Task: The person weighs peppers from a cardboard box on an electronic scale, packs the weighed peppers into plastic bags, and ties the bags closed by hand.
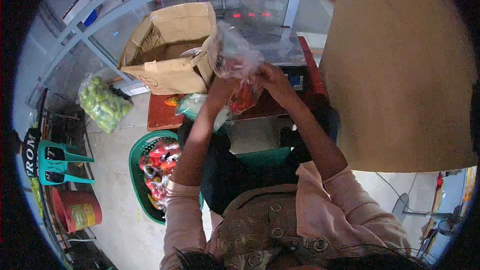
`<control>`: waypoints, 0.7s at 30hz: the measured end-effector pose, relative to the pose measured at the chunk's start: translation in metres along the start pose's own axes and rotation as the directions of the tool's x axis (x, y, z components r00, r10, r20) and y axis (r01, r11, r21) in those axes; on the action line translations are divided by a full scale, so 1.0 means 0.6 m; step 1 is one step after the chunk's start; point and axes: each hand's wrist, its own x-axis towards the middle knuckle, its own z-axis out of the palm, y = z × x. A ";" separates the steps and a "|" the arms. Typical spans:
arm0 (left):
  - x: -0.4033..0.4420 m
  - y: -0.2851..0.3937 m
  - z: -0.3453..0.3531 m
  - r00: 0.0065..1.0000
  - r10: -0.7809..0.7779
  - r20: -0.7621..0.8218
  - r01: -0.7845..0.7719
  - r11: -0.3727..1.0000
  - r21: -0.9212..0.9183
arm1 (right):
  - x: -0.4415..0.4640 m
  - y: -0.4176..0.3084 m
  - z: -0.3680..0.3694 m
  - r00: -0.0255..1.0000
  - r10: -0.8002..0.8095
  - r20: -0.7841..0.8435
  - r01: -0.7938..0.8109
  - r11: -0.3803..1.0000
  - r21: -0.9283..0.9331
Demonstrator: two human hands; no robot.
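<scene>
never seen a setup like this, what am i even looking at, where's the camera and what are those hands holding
There is no machine here: these are a person's own bare hands. The single picture comes from a camera worn on that person's head, looking forward and down, so their arms reach up from the bottom of the view.

The left hand and right hand hold a clear plastic bag with something red inside.

On the red table you can see an orange pepper and a dark device with keys. An open cardboard box seems to rest there too. Down on the floor is a green basket holding plastic-wrapped peppers, mostly red.
</scene>
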 end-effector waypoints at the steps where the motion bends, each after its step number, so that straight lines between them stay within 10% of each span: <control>1: -0.010 -0.027 0.009 0.997 -0.068 0.047 0.067 0.997 0.023 | 0.000 -0.005 -0.003 1.000 0.012 -0.012 -0.012 1.000 -0.014; 6: -0.052 -0.076 0.074 0.994 0.085 -0.075 -0.077 0.992 0.097 | -0.017 0.020 0.023 0.950 0.264 -0.167 -0.193 0.917 0.348; 11: -0.058 -0.090 0.096 0.984 -0.177 0.016 0.177 0.984 0.011 | -0.016 0.097 -0.005 0.987 0.065 -0.144 -0.062 0.998 0.022; 16: -0.051 -0.188 0.106 0.983 0.166 0.075 -0.178 0.794 0.581 | -0.013 0.095 -0.016 0.977 0.067 -0.200 -0.063 0.998 0.028; 21: -0.061 -0.162 0.144 1.000 0.018 0.011 -0.020 0.961 0.277 | -0.005 0.064 0.008 0.976 -0.090 -0.197 0.092 0.996 -0.003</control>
